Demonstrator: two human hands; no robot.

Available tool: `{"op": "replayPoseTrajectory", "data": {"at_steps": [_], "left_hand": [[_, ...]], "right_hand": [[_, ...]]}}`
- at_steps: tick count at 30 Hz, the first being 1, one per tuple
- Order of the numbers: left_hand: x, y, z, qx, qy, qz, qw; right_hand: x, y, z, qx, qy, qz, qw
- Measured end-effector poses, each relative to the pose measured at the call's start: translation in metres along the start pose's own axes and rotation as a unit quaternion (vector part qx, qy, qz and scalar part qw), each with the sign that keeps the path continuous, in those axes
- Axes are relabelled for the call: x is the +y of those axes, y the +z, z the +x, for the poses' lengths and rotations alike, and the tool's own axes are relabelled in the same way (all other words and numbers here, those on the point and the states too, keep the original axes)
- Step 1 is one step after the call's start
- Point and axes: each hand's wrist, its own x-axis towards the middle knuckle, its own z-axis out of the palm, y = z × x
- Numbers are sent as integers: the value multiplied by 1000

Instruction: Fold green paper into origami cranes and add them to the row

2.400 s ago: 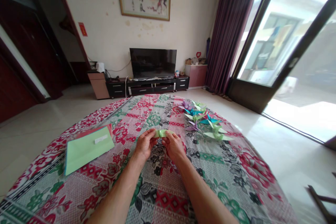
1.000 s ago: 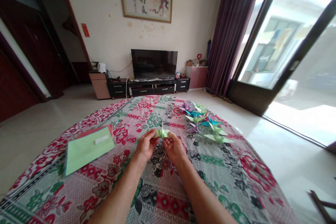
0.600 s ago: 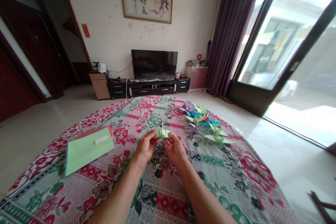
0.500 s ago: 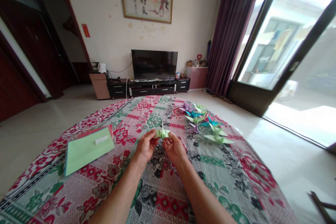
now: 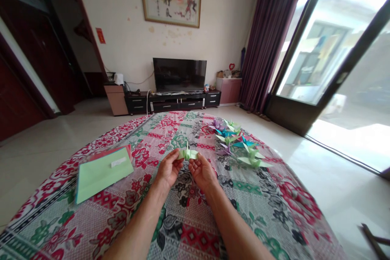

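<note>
A small light-green folded paper crane is held above the round table with the flowered cloth. My left hand pinches its left side and my right hand pinches its right side, palms turned up. A thin point of the paper sticks upward between the hands. To the right of my hands lies a cluster of several finished paper cranes in green, blue and purple.
A stack of coloured paper sheets, light green on top, lies at the left of the table. Beyond the table are a tiled floor, a TV on a low dark cabinet, a purple curtain and a large glass door at the right.
The green paper went from a flat folded strip between my fingers to a shape with a thin point standing up. My hands have turned slightly palm-up and stayed in place.
</note>
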Motion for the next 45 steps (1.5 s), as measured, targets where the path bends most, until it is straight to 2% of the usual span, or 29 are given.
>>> {"op": "replayPoseTrajectory", "data": {"at_steps": [9, 15, 27, 37, 45], "left_hand": [[-1, 2, 0, 3, 0, 5, 1000], [2, -2, 1, 3, 5, -6, 1000], [0, -3, 3, 9, -4, -26, 1000], [3, -6, 4, 19, -7, -29, 999], [3, -6, 3, 3, -13, -49, 999]], "right_hand": [[1, 0, 2, 11, -10, 27, 1000], [0, -2, 2, -14, 4, 3, 1000], [-1, -1, 1, 2, 6, 22, 1000], [-1, -1, 0, -21, 16, 6, 1000], [-3, -2, 2, -4, 18, 26, 999]]}}
